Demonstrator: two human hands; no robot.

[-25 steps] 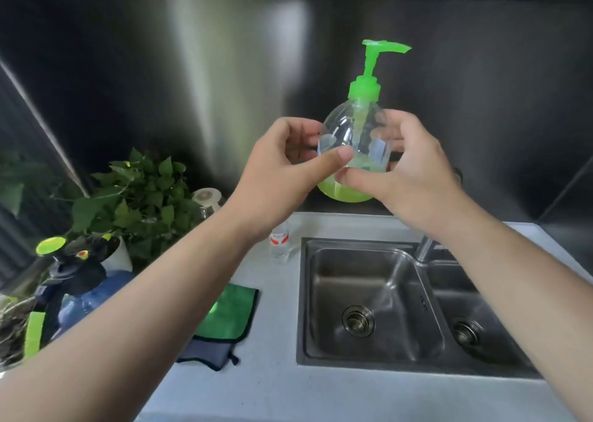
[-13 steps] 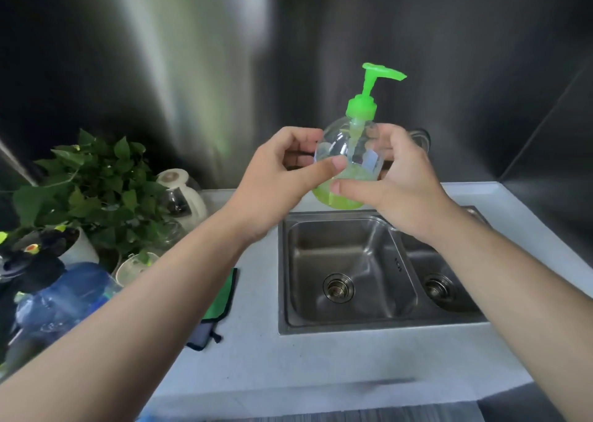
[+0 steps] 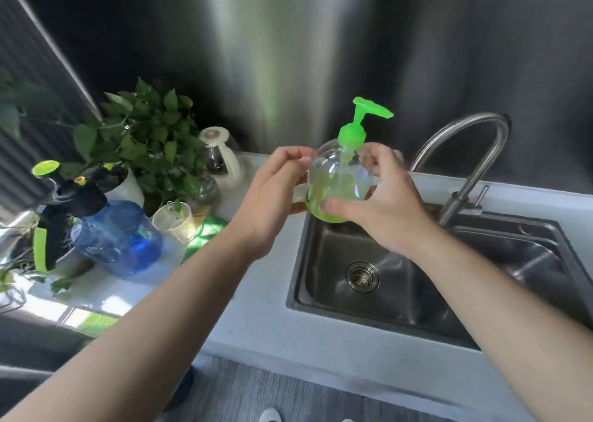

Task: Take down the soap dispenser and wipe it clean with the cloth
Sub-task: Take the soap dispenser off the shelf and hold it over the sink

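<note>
Both hands, the left hand (image 3: 272,193) and right hand (image 3: 383,197), clasp the round clear plastic soap dispenser (image 3: 340,177) with green pump upright above the steel sink (image 3: 401,296); the green cloth (image 3: 205,232) lies left of the sink.

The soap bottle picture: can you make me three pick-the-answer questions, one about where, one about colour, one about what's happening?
1. Where is the soap dispenser?
A. on the counter
B. in the air above the sink's edge
C. inside the sink

2. What colour is its pump?
A. green
B. blue
C. white

3. How is it held?
A. left hand only
B. by nobody
C. left hand and right hand together

Answers: 1 B, the sink basin shows below it. 2 A, the pump top is bright green. 3 C, fingers wrap both sides.
</note>
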